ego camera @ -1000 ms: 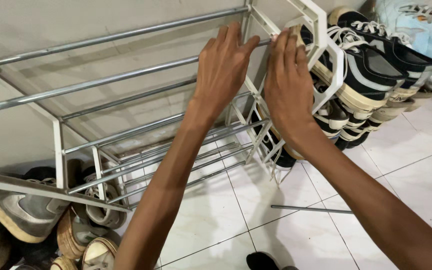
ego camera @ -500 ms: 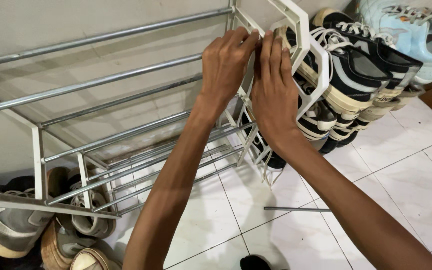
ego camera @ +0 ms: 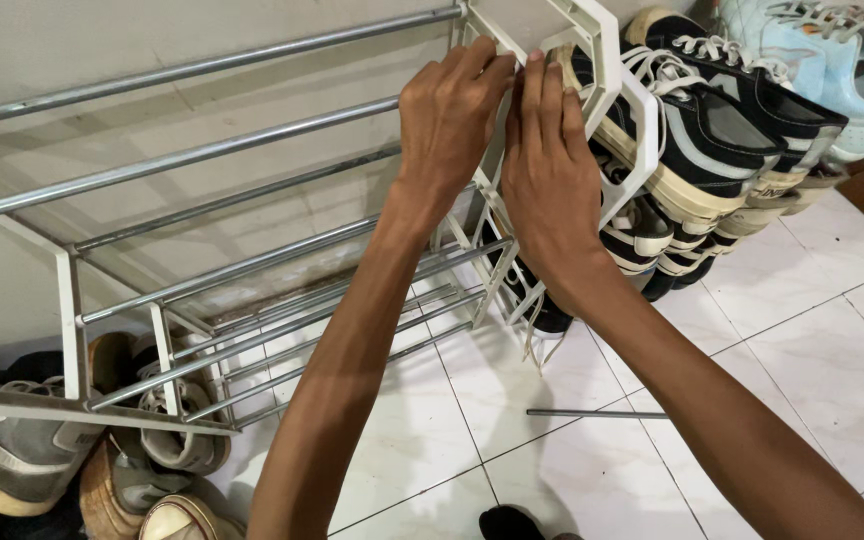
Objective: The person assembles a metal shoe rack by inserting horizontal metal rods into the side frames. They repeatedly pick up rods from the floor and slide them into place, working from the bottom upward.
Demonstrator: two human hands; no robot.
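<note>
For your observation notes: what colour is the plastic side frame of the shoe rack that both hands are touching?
White. The side frame shows best in the head view, against the dark shoes.

Both my arms stretch forward and up, nearly straight. My left hand (ego camera: 449, 120) and right hand (ego camera: 549, 170) sit side by side, backs toward me, fingertips meeting at the top. The fingers of both are bent, thumbs hidden; neither palm shows.

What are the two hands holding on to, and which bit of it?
Both hands grip the white side frame of the shoe rack near its top, where a metal bar meets it: left hand and right hand side by side.
</note>
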